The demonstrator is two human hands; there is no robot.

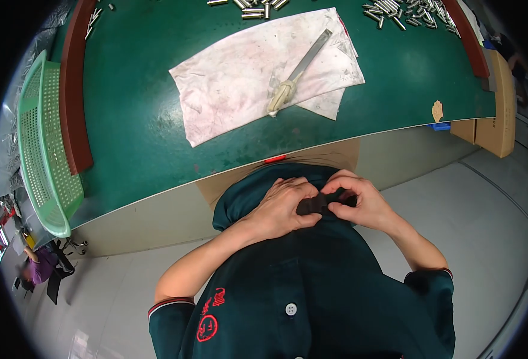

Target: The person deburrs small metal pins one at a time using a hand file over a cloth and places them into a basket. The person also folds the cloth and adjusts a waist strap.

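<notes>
Beside the table (pixel 132 113), the left hand (pixel 286 204) and right hand (pixel 364 202) pinch a dark piece (pixel 310 206). A slack grip could drop it to the floor (pixel 120 293).

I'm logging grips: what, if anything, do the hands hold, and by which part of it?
A small dark item, exactly what unclear: the left hand grips its left end; the right hand is at its right end, hold partly hidden.
</notes>
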